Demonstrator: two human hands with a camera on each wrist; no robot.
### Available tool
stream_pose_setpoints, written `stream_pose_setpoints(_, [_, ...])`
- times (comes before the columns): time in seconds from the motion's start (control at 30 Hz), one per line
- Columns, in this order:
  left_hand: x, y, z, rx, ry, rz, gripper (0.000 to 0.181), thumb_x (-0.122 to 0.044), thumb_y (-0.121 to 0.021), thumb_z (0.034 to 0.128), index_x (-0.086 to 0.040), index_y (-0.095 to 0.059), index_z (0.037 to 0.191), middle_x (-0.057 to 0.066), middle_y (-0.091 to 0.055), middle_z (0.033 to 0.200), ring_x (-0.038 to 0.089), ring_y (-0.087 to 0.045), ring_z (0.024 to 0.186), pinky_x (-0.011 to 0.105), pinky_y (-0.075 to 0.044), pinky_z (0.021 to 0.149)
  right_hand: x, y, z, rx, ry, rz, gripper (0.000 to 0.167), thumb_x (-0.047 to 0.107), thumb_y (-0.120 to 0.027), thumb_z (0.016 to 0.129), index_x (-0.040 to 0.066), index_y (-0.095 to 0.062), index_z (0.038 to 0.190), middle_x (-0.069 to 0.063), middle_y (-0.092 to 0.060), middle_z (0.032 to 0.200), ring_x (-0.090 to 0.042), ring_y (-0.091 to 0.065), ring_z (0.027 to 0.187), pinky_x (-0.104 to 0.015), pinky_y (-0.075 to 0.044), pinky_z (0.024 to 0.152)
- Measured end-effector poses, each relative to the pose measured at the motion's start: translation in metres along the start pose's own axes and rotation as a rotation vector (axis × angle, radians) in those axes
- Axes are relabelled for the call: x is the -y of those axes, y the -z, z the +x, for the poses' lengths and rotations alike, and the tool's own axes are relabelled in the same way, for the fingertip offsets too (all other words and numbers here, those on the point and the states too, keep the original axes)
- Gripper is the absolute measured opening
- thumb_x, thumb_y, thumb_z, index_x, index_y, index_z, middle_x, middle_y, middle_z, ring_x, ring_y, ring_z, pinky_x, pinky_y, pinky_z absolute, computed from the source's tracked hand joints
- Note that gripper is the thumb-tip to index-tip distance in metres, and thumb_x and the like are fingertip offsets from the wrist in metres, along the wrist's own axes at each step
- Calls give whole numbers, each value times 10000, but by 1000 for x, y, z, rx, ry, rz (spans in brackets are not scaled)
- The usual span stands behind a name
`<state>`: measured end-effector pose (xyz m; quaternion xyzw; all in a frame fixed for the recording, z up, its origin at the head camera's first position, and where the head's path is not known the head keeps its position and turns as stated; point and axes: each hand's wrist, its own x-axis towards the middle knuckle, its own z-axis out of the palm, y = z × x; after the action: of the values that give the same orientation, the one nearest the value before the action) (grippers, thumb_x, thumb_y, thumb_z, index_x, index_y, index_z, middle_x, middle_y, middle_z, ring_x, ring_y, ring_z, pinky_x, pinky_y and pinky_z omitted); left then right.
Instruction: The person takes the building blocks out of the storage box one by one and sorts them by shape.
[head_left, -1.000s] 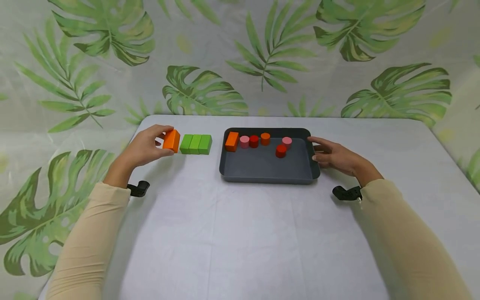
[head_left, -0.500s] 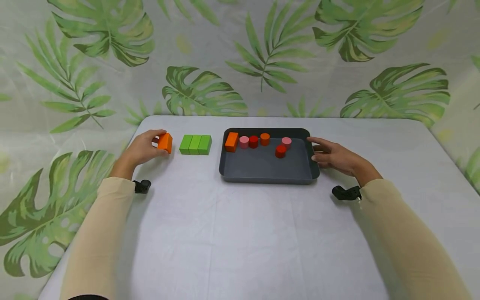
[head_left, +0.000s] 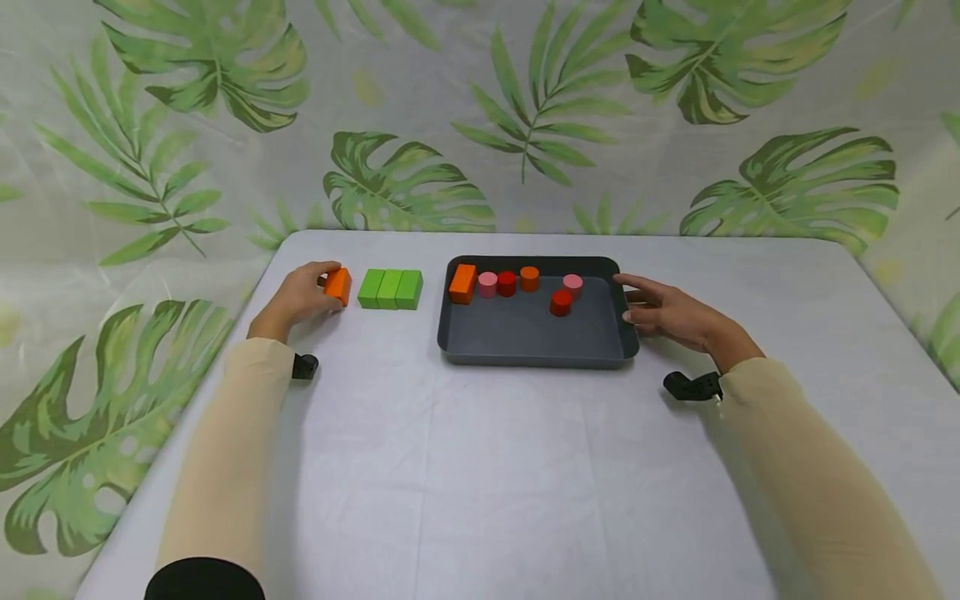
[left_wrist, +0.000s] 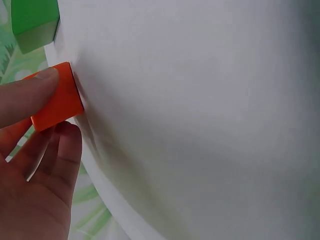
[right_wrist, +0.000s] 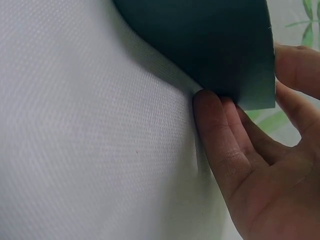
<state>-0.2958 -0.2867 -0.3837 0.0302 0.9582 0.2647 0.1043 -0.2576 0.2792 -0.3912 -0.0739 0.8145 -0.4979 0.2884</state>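
Observation:
My left hand pinches an orange rectangular block between thumb and fingertips. In the left wrist view, the orange block is close to the white table; I cannot tell whether it touches. Beside it, apart, three green blocks lie side by side in a row. My right hand rests its fingertips against the right wall of the dark grey tray. In the right wrist view, relaxed fingers touch the tray's corner low down by the table.
In the tray, a second orange block lies at the left. Pink, red and orange cylinders line its back. A red cylinder touches or nearly touches another pink cylinder. The table ends behind at a leaf-patterned cloth.
My left hand first moved left with the orange block, away from the green row, then slightly back right and lower. The right hand and tray have stayed put.

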Motion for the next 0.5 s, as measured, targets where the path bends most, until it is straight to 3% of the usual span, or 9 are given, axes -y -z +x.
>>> stream_pose_setpoints(0.5, [-13, -6, 3, 38, -21, -13, 732, -55, -668, 886, -32, -330, 1535, 274, -381, 1513, 429, -416, 1314, 566, -361, 1139, 0, 0, -1, 0, 7, 10, 776, 154, -538, 1014, 264, -55, 1611, -232, -91, 1655, -448, -223, 1505, -597, -275, 1187])
